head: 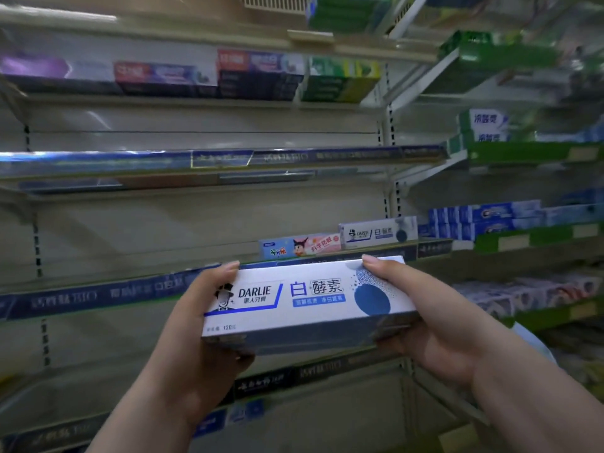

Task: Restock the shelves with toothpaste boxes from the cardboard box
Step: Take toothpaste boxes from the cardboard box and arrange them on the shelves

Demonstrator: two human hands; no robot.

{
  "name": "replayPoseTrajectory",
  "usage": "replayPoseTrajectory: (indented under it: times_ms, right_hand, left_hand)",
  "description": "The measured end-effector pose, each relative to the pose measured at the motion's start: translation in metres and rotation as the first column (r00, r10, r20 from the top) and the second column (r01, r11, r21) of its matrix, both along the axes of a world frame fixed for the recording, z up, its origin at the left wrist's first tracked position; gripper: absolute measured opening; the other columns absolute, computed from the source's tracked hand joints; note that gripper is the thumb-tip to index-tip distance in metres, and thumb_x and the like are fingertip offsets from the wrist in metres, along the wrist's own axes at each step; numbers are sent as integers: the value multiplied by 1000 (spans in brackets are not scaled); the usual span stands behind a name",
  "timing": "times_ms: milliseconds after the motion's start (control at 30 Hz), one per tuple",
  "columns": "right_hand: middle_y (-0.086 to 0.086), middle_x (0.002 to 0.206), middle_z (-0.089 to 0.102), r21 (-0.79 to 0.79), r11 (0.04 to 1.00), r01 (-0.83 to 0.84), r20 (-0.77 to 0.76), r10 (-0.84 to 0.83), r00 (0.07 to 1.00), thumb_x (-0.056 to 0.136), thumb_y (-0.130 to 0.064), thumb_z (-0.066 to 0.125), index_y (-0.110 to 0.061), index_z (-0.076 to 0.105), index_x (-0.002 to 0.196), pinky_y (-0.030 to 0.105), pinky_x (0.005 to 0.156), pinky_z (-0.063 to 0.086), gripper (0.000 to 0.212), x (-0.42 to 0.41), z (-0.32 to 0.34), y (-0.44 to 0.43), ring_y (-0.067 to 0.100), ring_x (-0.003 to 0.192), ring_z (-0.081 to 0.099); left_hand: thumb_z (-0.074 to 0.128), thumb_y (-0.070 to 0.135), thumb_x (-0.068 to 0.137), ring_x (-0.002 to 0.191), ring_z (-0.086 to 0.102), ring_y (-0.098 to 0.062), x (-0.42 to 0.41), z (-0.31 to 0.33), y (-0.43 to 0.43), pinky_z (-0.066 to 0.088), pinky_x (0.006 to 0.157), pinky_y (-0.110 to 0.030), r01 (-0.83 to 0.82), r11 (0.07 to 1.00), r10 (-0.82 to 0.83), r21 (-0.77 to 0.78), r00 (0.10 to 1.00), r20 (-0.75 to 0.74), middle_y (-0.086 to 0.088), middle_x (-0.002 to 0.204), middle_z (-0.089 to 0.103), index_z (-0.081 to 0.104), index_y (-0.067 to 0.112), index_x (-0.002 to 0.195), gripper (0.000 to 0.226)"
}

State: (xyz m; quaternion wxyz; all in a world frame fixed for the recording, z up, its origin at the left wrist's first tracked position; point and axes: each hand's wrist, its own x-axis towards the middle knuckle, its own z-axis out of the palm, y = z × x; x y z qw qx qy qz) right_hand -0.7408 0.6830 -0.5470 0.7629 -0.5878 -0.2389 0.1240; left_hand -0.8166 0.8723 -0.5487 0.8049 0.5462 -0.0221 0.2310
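Step in hand: placement. Your left grip [209,325] and right grip [425,318] each hold one end of the box [304,302], level, before the shelf [98,294]. The next move likely calls for lifting it onto the shelf, near the matching box [376,232].

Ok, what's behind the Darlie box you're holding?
Behind the held Darlie box runs the blue shelf edge; farther back stand a pink kids' box and a matching Darlie box. The shelf directly behind it is covered.

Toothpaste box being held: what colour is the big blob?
Dark blue blob on the white toothpaste box; head view.
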Motion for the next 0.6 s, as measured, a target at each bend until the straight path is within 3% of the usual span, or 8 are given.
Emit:
replayPoseTrajectory:
  times_ms: [200, 300, 433, 600]
  right_hand:
    - [13, 99, 74, -19, 999, 51, 4, -51, 999, 79, -38, 64, -15, 70, 104, 40, 83, 40, 35, 1, 7, -10, 31, 92, 60]
    - [10, 100, 74, 17, 998, 58, 21, -58, 998, 83, -37, 62, -18, 69, 104, 35, 72, 44, 29, -2, 14, -15, 26, 84, 63]
    - [9, 100, 74, 27, 999, 45, 30, -46, 999, 84, -38, 61, -16, 68, 109, 29, 62, 49, 34, -5, 16, -22, 23, 79, 65]
    - [11, 94, 75, 32, 997, 64, -6, -64, 998, 83, -34, 61, -14, 70, 99, 45, 91, 48, 27, -5, 5, -33, 27, 85, 68]
  left_hand:
    - [62, 36, 65, 55, 58, -17, 4, 7, -9, 30, 59, -30, -12, 1000, 12, 1, 1000, 10, 0, 67, 66, 67, 29, 63, 9]
    - [60, 34, 77, 60, 58, -18, 6, 16, -11, 33, 62, -32, -38, 999, 38, -8, 998, 52, 2, 67, 67, 67, 32, 69, 11]
    - [62, 34, 71, 61, 59, -19, 5, 19, -16, 35, 64, -33, -33, 999, 33, 4, 996, 80, 2, 67, 67, 68, 34, 66, 8]
    - [64, 38, 61, 64, 60, -21, 9, 7, -24, 35, 66, -34, 35, 999, -36, 27, 999, 29, -5, 75, 70, 67, 29, 71, 15]
